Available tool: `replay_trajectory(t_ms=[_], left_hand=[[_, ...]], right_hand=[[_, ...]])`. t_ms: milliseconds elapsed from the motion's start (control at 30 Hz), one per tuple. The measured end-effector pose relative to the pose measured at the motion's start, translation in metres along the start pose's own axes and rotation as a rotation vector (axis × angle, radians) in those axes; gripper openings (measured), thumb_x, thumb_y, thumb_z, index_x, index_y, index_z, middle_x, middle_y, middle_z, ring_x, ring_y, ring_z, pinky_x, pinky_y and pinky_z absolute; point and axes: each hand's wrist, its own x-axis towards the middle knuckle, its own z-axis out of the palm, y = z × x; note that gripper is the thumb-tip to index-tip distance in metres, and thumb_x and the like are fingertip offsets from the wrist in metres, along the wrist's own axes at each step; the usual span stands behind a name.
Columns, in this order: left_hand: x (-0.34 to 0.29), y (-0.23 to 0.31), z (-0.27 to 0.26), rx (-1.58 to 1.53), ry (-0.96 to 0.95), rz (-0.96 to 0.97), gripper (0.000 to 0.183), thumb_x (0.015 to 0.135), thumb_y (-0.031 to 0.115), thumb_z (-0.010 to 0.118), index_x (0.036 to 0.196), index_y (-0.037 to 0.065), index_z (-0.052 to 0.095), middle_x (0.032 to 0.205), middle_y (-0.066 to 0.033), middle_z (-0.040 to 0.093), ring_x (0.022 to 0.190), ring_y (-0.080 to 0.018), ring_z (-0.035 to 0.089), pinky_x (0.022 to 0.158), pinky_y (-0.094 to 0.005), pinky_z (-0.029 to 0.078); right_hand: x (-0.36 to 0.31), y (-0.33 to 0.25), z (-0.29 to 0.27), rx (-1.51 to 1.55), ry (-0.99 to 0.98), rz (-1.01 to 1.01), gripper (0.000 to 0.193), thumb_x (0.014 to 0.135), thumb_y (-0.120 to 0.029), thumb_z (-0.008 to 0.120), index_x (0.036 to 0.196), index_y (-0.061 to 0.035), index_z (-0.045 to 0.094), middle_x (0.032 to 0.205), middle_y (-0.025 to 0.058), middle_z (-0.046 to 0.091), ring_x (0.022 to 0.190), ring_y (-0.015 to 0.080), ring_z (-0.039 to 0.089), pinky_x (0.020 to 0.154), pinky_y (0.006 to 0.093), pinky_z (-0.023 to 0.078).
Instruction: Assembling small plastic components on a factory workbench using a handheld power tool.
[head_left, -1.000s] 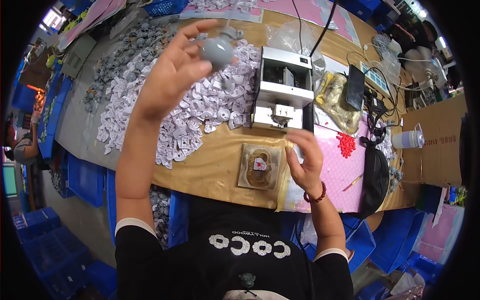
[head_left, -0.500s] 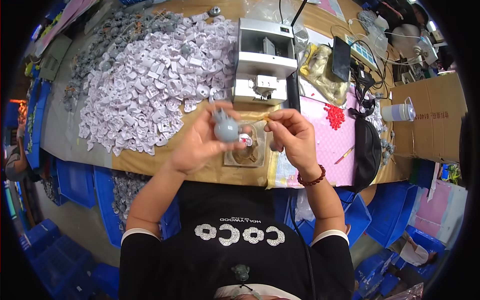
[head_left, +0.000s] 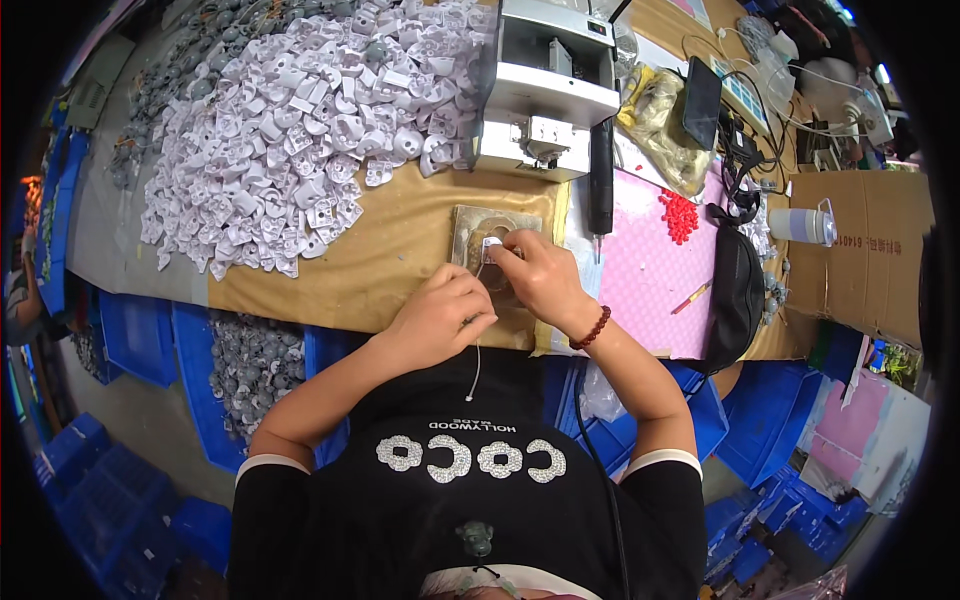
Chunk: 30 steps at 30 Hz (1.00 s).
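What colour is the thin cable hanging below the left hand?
White; the thin cable shows best in the head view.

The thin cord (head_left: 477,371) and heaped parts (head_left: 270,150) are white, the patterned sheet (head_left: 645,280) pink, the small pellets (head_left: 679,217) red.

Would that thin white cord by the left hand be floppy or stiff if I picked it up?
Probably light, since the white cord looks so thin. It seems fairly floppy but maybe a bit springy: the loose end below the left hand hangs in a gentle curve.
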Motion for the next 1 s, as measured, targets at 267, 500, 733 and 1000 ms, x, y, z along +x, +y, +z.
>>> replay_trajectory(t_ms=[267,500,733,1000], left_hand=[[-0.003,-0.006,0.002,0.296,-0.043,0.095,0.020,0.075,0.004,0.072,0.094,0.007,0.068,0.099,-0.0061,0.062,0.108,-0.0295,0.055,0.092,-0.0415,0.045],[-0.003,-0.014,-0.004,0.467,-0.086,0.111,0.028,0.073,0.000,0.066,0.101,0.008,0.067,0.107,-0.0069,0.060,0.114,-0.0301,0.054,0.094,-0.0429,0.043],[0.013,-0.012,0.019,0.690,0.190,0.024,0.050,0.077,0.003,0.064,0.126,0.009,0.061,0.133,-0.0128,0.056,0.125,-0.0321,0.050,0.101,-0.0503,0.038],[0.014,-0.024,0.028,0.779,0.151,0.060,0.042,0.085,0.011,0.059,0.127,0.005,0.058,0.132,-0.0157,0.055,0.125,-0.0303,0.051,0.099,-0.0578,0.037]], right_hand=[[0.000,-0.010,-0.006,-0.106,-0.138,-0.084,0.031,0.074,-0.011,0.064,0.104,-0.0012,0.065,0.098,0.0070,0.055,0.083,0.0233,0.058,0.060,0.0337,0.054],[-0.006,-0.010,-0.003,-0.149,-0.245,-0.054,0.048,0.071,-0.010,0.066,0.117,-0.0004,0.063,0.105,0.0057,0.056,0.083,0.0217,0.055,0.064,0.0334,0.054],[-0.016,-0.006,0.000,-0.116,-0.076,-0.099,0.040,0.077,-0.006,0.064,0.116,0.0011,0.067,0.118,0.0102,0.060,0.107,0.0306,0.058,0.089,0.0393,0.052],[-0.047,0.043,-0.047,0.408,-0.010,0.325,0.034,0.081,0.005,0.069,0.113,-0.0053,0.066,0.132,0.0139,0.063,0.130,0.0367,0.052,0.107,0.0448,0.045]])
